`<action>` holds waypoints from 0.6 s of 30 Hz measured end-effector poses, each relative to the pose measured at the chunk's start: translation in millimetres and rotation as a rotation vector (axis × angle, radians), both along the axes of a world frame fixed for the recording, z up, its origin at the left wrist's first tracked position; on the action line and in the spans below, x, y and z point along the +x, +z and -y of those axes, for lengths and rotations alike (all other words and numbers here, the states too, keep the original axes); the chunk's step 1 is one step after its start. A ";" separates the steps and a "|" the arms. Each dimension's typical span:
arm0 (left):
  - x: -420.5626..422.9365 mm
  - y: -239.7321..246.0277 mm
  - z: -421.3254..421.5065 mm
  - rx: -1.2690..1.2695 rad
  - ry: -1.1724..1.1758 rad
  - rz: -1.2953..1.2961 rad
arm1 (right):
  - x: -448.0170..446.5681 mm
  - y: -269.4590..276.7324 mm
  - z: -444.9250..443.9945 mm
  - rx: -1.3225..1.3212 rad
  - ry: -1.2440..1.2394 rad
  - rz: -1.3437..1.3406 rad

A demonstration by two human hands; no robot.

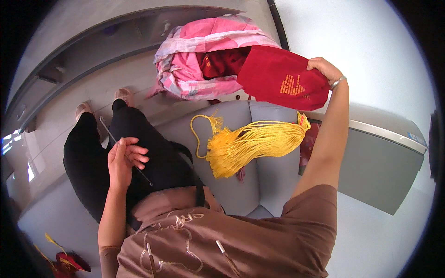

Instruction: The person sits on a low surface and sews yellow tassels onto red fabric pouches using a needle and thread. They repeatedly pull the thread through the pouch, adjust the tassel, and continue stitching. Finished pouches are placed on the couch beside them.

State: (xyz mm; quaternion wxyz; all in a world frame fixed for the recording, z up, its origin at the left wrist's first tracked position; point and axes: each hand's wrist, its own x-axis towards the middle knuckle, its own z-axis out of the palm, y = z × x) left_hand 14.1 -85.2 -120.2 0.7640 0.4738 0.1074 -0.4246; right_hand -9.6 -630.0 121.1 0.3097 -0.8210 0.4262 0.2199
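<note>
My left hand (126, 158) is held over my lap with a thin metal rod (110, 132) between its thumb and fingers; the rod's lower end reaches across my dark trousers. Out at the upper right, my right hand (323, 71) grips the edge of a flat red fabric pouch (267, 74) that bears yellow writing. The pouch's other end lies over the opening of a pink checked cloth bag (215, 34), where more dark red fabric (226, 62) shows. Below the pouch, a bundle of yellow tassels (257, 139) rests on the grey sofa (278, 180), one strand looping off to its left.
A grey cabinet-like box (379, 166) stands at the right by the white wall. A glass-topped low table (87, 52) curves along the upper left. At the lower left, a red item with yellow cords (71, 262) lies on the sofa.
</note>
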 end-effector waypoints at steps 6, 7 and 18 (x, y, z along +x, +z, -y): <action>0.6 10.0 -6.5 -0.015 -0.012 -0.040 | -44.9 -28.1 -36.2 0.377 -0.209 0.346; 0.7 11.7 -7.9 -0.026 -0.011 -0.045 | -51.5 -34.0 -44.7 0.495 -0.162 0.413; -23.2 28.6 -35.5 -0.185 -0.080 -0.036 | -58.9 -121.3 -203.8 1.047 -0.254 0.756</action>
